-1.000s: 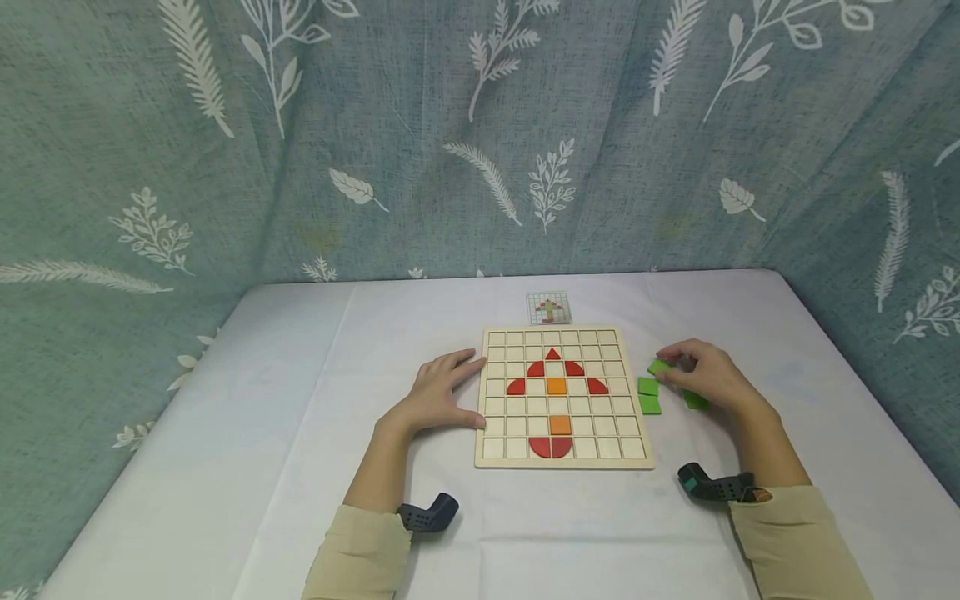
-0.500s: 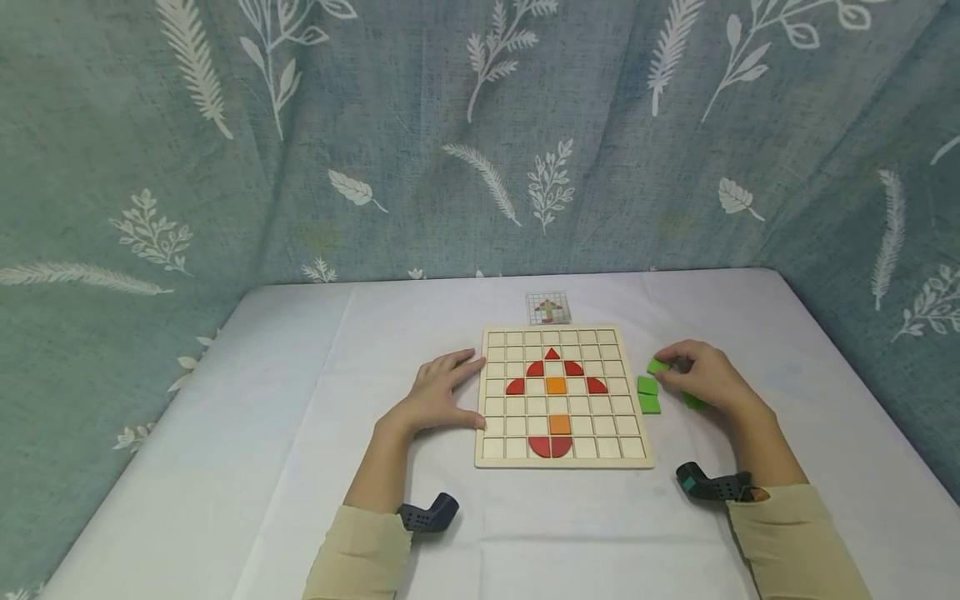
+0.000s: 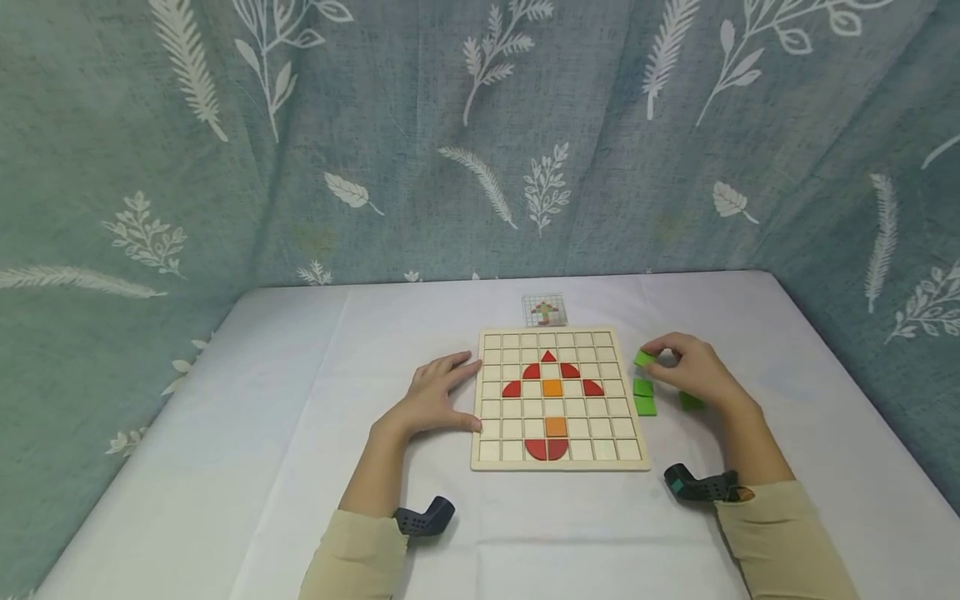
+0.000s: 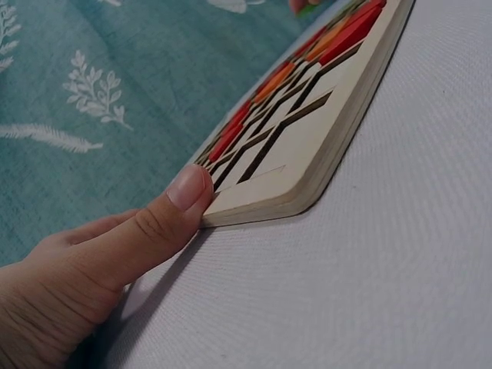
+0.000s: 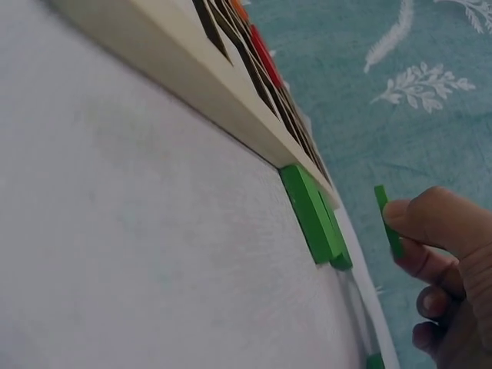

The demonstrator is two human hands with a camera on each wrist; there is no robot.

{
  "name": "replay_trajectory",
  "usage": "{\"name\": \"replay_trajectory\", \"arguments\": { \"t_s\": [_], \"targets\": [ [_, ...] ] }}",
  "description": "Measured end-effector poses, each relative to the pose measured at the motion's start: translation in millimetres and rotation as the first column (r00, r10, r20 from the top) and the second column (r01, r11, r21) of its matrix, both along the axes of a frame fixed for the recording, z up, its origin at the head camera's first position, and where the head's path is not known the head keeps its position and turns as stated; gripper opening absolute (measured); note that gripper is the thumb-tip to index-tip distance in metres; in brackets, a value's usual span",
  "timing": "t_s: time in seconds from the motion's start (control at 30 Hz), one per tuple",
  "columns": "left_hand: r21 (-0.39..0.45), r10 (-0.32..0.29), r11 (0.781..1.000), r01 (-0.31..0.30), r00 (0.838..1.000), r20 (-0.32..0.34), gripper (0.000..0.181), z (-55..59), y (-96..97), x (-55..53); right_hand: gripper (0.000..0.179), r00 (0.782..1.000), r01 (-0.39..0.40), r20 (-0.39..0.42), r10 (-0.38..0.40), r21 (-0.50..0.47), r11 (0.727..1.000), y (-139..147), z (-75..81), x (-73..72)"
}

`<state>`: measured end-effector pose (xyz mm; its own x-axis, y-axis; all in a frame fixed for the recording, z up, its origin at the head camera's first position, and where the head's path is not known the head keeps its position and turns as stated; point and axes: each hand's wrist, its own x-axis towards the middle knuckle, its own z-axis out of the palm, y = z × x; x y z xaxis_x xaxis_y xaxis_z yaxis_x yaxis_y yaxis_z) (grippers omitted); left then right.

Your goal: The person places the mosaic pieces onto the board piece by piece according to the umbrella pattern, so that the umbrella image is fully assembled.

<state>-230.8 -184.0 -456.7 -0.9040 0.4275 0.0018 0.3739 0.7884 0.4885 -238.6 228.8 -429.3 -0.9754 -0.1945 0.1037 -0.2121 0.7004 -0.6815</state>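
Observation:
A wooden grid board [image 3: 600,427] lies on the table. My left hand [image 3: 435,400] rests at its left edge, fingers spread; in the left wrist view the thumb [image 4: 188,188] touches the board's corner area. Between thumb and fingers, my right hand [image 3: 693,371] pinches a green square tile [image 3: 642,358], held up off the table in the right wrist view. Set in the board are a red triangle [image 3: 549,357], several red quarter-circle pieces [image 3: 592,388] and two orange squares [image 3: 552,388]. Beside the right edge lie two green square tiles [image 3: 645,406].
Partly under my right hand lies more green [image 3: 690,401]. Behind the board is a small pattern card [image 3: 544,310] with a gridded picture. A white cloth [image 3: 262,433] covers the table, and a leaf-patterned curtain [image 3: 405,125] hangs along the back and sides.
My right hand has lifted the pinched green tile slightly and moved it left toward the board. The left hand stays at the board's edge. The whole head view has shifted a little.

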Motion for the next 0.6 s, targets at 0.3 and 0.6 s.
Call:
{"name": "replay_trajectory", "arguments": {
  "t_s": [0.3, 0.6],
  "targets": [
    [0.009, -0.013, 1.0, 0.013, 1.0, -0.015, 0.107, -1.7, -1.5, 0.1, 0.03, 1.0, -0.021, -0.001, 0.021, -0.022, 1.0, -6.2, 1.4, -7.5],
    [0.015, -0.02, 1.0, 0.02, 0.999, -0.034, 0.105, -1.1, -0.9, 1.3, 0.029, 0.998, -0.058, 0.001, 0.058, -0.055, 0.997, -18.7, 6.1, -12.7]
  ]
}}
